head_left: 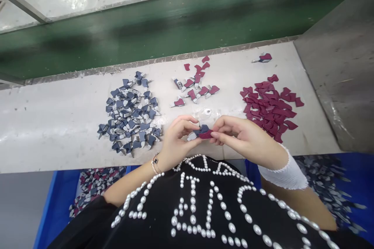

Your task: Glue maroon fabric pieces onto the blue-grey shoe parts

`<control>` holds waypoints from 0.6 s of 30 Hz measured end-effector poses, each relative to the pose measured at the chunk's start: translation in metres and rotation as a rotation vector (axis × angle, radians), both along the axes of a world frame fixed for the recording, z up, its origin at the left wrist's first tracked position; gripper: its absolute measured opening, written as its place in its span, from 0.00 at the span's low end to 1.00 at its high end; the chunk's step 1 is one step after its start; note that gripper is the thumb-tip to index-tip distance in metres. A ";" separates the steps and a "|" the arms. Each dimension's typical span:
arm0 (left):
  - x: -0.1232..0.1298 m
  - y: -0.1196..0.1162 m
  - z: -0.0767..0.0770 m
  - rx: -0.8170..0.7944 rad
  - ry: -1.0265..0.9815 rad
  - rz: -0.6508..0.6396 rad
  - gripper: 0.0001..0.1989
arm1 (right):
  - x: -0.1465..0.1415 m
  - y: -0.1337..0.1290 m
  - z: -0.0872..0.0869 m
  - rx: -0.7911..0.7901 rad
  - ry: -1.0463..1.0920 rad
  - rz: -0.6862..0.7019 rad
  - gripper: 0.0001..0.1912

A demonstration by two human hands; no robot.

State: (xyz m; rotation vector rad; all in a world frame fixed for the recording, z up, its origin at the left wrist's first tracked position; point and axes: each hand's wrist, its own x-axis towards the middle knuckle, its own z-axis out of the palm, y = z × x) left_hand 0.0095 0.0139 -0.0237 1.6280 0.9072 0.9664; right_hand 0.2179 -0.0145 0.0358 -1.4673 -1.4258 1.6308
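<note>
My left hand pinches a small navy-and-grey plastic part between thumb and fingers, its pale grey end pointing left. Against the near side of that part lies a maroon piece, its right end pinched by the thumb and fingers of my right hand. Both hands are close together above the front of the white bench. Left of them spreads a heap of similar navy-and-grey parts. To the right sits a pile of loose maroon pieces.
Beyond my hands lie several parts with maroon pieces on them and a few loose maroon pieces. One more such part is at the back right. Blue bins of parts flank me below the bench. A metal panel stands right.
</note>
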 end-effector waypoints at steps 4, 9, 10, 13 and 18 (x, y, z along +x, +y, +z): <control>-0.001 0.001 0.000 0.099 0.049 0.019 0.13 | 0.001 0.004 -0.001 -0.026 0.022 0.004 0.09; -0.003 0.005 -0.002 0.243 0.064 -0.012 0.15 | 0.001 0.008 0.000 -0.039 0.041 -0.006 0.07; -0.003 0.006 -0.003 0.272 0.067 -0.019 0.15 | 0.001 0.009 0.000 -0.043 0.033 -0.006 0.07; -0.004 0.007 -0.005 0.319 0.076 -0.036 0.15 | 0.003 0.010 -0.002 -0.049 -0.022 0.002 0.07; -0.004 0.007 -0.005 0.284 0.037 -0.054 0.16 | 0.005 0.010 -0.002 -0.021 -0.051 0.017 0.09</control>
